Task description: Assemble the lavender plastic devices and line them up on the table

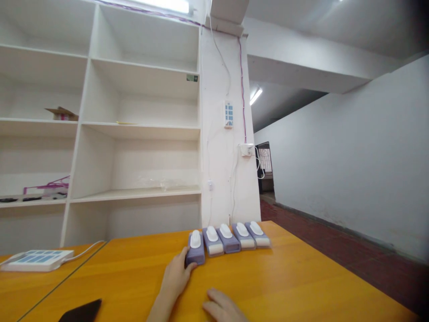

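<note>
My left hand (176, 273) grips a small purple box (196, 255) with a white, oval, ribbed piece on top. Its fingers lie along the box's left side, and the thumb is at the front lower edge. This box stands at the left end of a row of several similar ones, slightly nearer to me than the rest. Beside it is another purple box (213, 246) with a pale front; the others continue to the right. My right hand (224, 307) rests low over the table, fingers apart and holding nothing, partly cut off by the bottom edge of the picture.
The boxes stand on an orange-yellow wooden table (301, 277) against a white pillar (231, 188). A white power strip (40, 260) with a cord lies at the left, and a dark flat object (82, 311) is at the bottom left. White shelves (140, 194) rise behind.
</note>
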Action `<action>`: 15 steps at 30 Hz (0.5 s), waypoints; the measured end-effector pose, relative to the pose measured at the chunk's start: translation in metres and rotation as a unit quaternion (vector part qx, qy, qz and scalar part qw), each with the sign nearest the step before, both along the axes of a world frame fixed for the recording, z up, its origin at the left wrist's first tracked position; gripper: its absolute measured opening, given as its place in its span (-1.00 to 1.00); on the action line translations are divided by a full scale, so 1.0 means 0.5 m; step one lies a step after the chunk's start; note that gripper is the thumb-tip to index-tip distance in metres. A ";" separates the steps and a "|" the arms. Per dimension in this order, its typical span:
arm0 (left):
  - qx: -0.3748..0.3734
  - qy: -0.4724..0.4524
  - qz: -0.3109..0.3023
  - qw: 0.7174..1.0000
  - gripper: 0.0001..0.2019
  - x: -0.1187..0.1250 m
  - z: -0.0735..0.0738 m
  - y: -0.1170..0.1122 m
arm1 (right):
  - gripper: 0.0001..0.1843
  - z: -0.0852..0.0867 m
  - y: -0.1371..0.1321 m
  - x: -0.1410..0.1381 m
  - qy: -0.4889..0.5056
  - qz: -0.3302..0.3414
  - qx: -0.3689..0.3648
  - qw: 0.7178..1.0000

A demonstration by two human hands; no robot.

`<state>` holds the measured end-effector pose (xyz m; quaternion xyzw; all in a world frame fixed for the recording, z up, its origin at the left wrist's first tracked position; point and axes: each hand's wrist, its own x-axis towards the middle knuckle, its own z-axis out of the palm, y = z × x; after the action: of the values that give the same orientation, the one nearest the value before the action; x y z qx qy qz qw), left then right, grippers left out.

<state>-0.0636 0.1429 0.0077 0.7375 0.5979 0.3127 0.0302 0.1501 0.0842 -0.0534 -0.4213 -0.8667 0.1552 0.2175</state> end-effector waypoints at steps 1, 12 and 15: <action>-0.002 -0.001 0.000 1.000 -0.50 0.004 -0.003 0.014 | -0.53 -0.007 0.005 -0.002 -0.009 -0.003 0.002 1.000; -0.018 0.015 0.036 0.999 -0.16 0.025 -0.008 0.042 | -0.48 0.043 -0.007 -0.030 0.027 -0.097 0.027 0.995; -0.044 0.073 0.084 0.993 -0.27 0.027 -0.011 0.039 | -0.22 0.061 -0.013 -0.027 0.007 -0.220 0.031 0.975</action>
<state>-0.0499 0.1627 0.0022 0.7036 0.6713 0.2328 -0.0079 0.1368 0.0776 -0.0230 -0.5936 -0.7554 0.0798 0.2656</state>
